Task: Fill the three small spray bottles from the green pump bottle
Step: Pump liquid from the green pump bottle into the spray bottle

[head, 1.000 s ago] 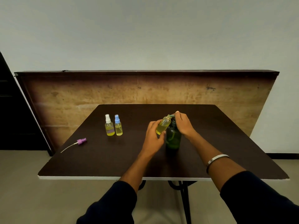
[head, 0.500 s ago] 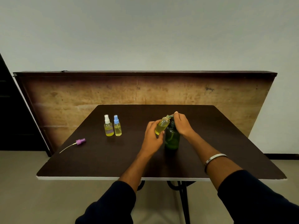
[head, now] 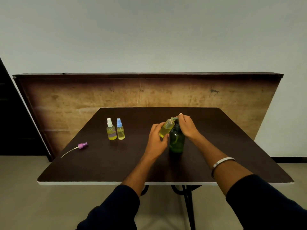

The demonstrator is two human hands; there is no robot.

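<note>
The green pump bottle [head: 177, 141] stands near the middle of the dark table [head: 116, 163]. My left hand [head: 156, 138] grips a small uncapped spray bottle [head: 166, 128] with yellow liquid, tilted with its mouth at the pump spout. My right hand [head: 187, 126] rests on the pump head with fingers curled over it. Two capped small spray bottles stand at the back left: one with a white cap [head: 111, 129], one with a blue cap [head: 120, 129], both holding yellow liquid. A purple spray cap with its dip tube [head: 81, 146] lies at the table's left.
A wooden board [head: 83, 100] leans against the wall behind the table. The table's white front edge [head: 99, 183] runs just ahead of my forearms. A dark opening is at the far left.
Hardly anything differs. Both hands stay at the pump head with the small bottle held at the spout.
</note>
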